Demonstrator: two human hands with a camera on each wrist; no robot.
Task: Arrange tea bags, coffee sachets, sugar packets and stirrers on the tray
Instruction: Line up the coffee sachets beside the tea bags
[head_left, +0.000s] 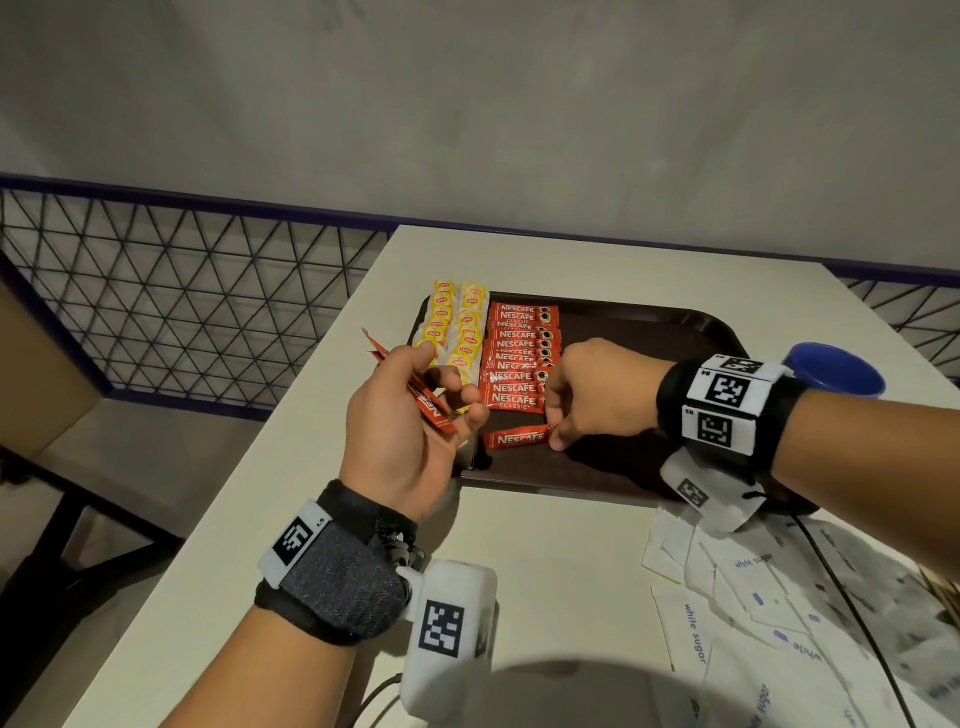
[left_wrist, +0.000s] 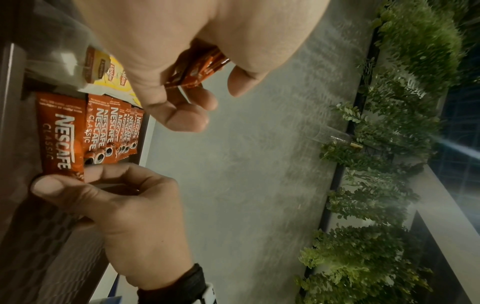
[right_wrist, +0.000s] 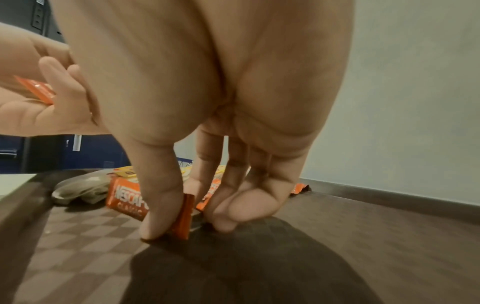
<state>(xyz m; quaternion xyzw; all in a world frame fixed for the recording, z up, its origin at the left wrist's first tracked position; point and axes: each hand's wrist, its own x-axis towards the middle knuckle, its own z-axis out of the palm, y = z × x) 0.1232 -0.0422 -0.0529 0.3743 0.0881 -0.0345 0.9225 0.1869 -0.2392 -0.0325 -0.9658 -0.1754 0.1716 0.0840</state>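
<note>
A dark brown tray (head_left: 649, 322) lies on the white table. Yellow tea bags (head_left: 457, 325) fill its left edge, and a column of red coffee sachets (head_left: 519, 358) lies beside them. My right hand (head_left: 556, 434) pinches the right end of one more coffee sachet (head_left: 517, 439) that rests on the tray below the column; the right wrist view shows this sachet (right_wrist: 182, 216) between thumb and fingers. My left hand (head_left: 441, 400) hovers over the tray's left edge and grips a bunch of coffee sachets (head_left: 431, 408), seen as coffee sachets (left_wrist: 200, 67) in the left wrist view.
White sugar packets (head_left: 769, 608) lie scattered on the table at the lower right. A blue cup (head_left: 836, 369) stands by the tray's right edge. A black cable (head_left: 852, 608) crosses the packets. A wire-mesh railing (head_left: 197, 291) runs past the table's left edge.
</note>
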